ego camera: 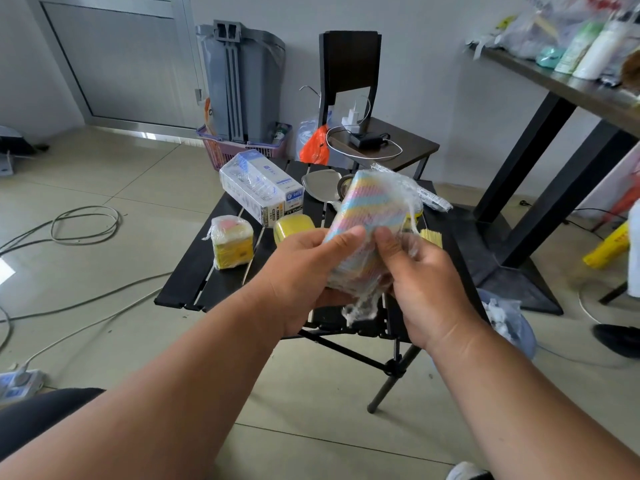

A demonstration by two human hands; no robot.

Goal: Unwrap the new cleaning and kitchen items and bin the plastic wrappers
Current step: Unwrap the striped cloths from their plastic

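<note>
Both hands hold the striped sponge pack (372, 216) up over the table (194, 278) — likely so the film can be torn free. Left hand (304, 271) clamps its near end; right hand (422, 278) pinches loosened wrapper (360, 308) beside it, though blur hides the fingertips.

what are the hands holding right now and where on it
Both hands hold a striped cloth pack in plastic wrap. The left hand grips its near left edge; the right hand pinches the wrap at the near right.
</note>
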